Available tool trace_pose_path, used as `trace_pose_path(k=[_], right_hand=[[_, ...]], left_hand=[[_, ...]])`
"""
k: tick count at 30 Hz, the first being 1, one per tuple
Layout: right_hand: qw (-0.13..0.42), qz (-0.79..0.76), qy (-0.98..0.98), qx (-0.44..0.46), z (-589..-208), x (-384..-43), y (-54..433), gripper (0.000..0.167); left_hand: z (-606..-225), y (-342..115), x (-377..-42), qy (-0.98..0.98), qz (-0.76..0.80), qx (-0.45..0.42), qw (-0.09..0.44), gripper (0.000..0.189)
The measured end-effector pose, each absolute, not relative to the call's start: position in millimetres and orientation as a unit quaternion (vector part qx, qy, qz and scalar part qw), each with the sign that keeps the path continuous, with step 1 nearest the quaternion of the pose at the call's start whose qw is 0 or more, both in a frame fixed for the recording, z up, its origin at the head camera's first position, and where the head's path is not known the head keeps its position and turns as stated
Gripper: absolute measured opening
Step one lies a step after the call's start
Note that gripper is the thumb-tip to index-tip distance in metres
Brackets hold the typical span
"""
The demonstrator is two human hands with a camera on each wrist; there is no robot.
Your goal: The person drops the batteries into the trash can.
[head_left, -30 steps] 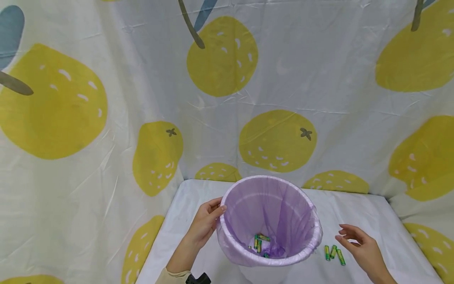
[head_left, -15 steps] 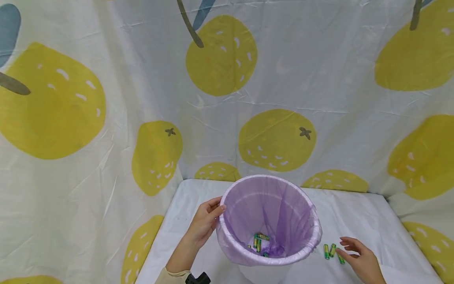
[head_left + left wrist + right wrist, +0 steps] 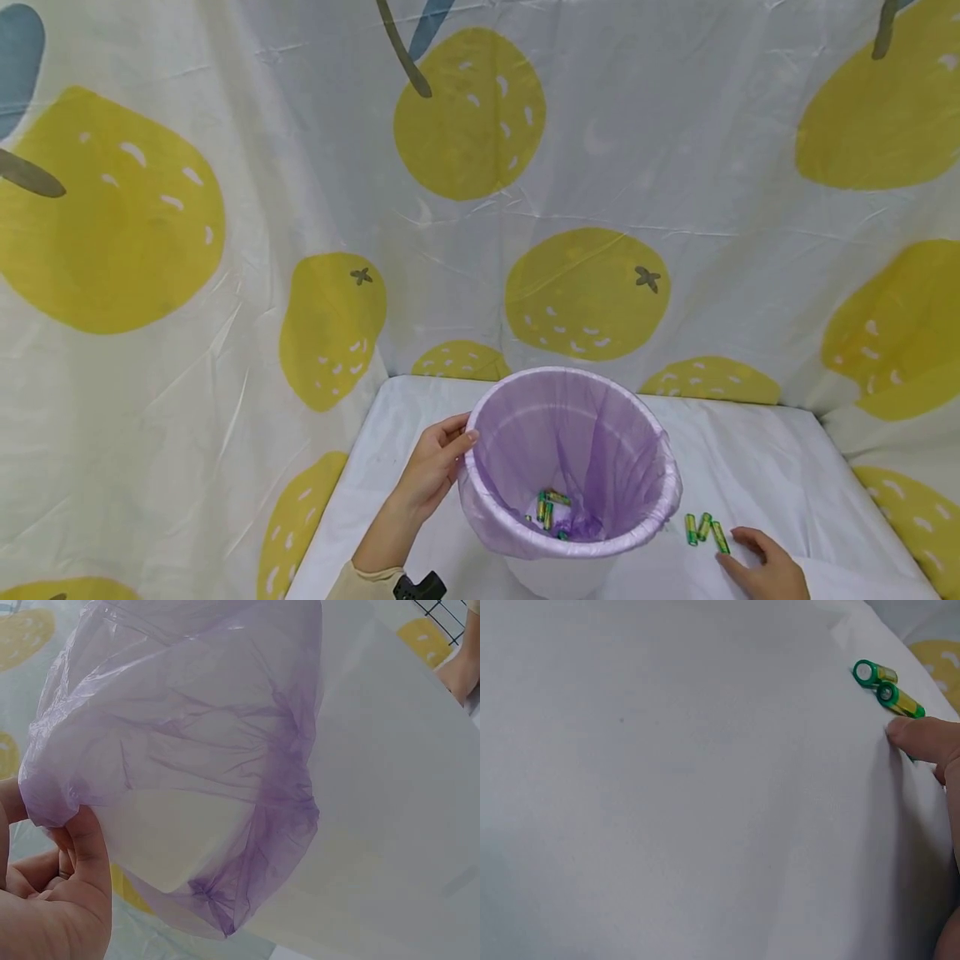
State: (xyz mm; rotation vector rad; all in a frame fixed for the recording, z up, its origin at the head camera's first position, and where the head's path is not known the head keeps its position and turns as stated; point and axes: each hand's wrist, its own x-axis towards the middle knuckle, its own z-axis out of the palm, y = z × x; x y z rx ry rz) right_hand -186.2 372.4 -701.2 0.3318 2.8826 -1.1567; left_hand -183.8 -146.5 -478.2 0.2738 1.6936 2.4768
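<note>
A bin point(image 3: 570, 575) lined with a purple bag point(image 3: 555, 417) stands in the middle of the head view, tilted a little towards me. My left hand point(image 3: 435, 467) grips its left rim, thumb on the top and fingers outside; in the left wrist view the left hand point(image 3: 67, 892) holds the bag's folded edge. Several green and yellow batteries point(image 3: 548, 515) lie inside the bin. Three more batteries point(image 3: 692, 530) lie on the cloth to its right. My right hand point(image 3: 772, 571) is low beside the rightmost battery point(image 3: 720, 537), with thumb and index apart at that battery's near side.
White cloth point(image 3: 795, 467) covers the table. A curtain with yellow fruit point(image 3: 585, 292) hangs behind and at both sides. The bin's right rim stands between its inside and the loose batteries.
My right hand has come down towards the table, from above the loose batteries to beside the rightmost one. The left hand and the bin have stayed in place.
</note>
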Motion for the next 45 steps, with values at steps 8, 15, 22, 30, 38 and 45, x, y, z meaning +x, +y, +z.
trace_pose_path(k=[8,15,22,30,38,45], right_hand=[[-0.060,-0.333,0.935,0.105,-713.4,-190.3,365.5,0.067],[-0.076,-0.332,0.927,0.159,-717.1,-190.3,363.5,0.041],[-0.057,-0.339,0.919,0.192,-712.6,-192.0,365.5,0.038],[-0.072,-0.336,0.920,0.191,-703.9,-192.6,363.5,0.034],[-0.049,-0.338,0.920,0.194,-703.8,-188.7,369.4,0.037],[-0.050,-0.362,0.911,0.191,-695.8,-195.3,382.0,0.032]], left_hand=[[-477.8,-147.7,-183.3,0.558,0.822,0.095,0.065,0.046],[-477.9,-148.5,-185.5,0.574,0.808,0.112,0.072,0.045],[-475.9,-146.1,-185.7,0.571,0.810,0.110,0.074,0.044],[-475.9,-146.9,-184.6,0.569,0.813,0.106,0.071,0.045],[-478.9,-148.7,-184.0,0.572,0.810,0.106,0.073,0.044],[-477.6,-148.1,-184.2,0.571,0.811,0.103,0.074,0.044]])
